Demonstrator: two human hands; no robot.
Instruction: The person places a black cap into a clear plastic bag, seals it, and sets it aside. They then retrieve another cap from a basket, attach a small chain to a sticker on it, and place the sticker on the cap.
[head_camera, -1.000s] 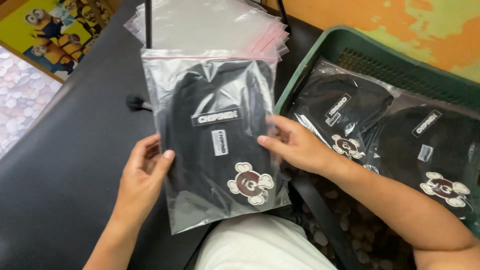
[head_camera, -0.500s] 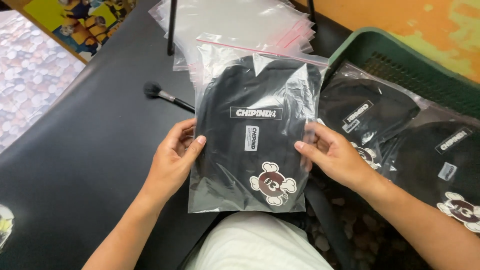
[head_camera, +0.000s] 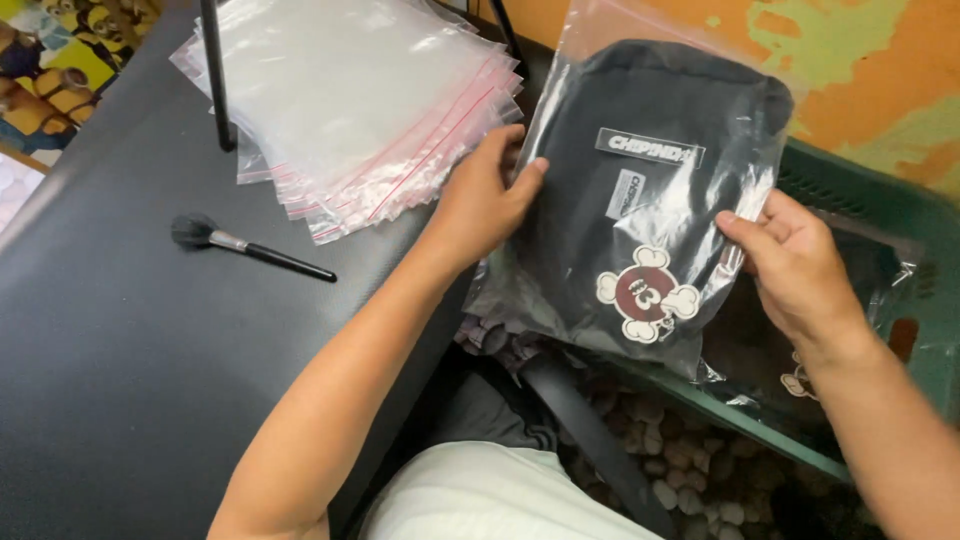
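Bagged black pouch (head_camera: 650, 190) held between both hands, above green crate (head_camera: 880, 215).

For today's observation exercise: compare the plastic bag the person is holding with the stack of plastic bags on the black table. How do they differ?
The held bag is filled with a folded black garment bearing a skull-and-bones patch; the stacked bags are empty and see-through. The held bag is lifted over the green crate, gripped by the left hand and right hand; the stacked bags lie flat, fanned out on the table. Both are clear plastic.
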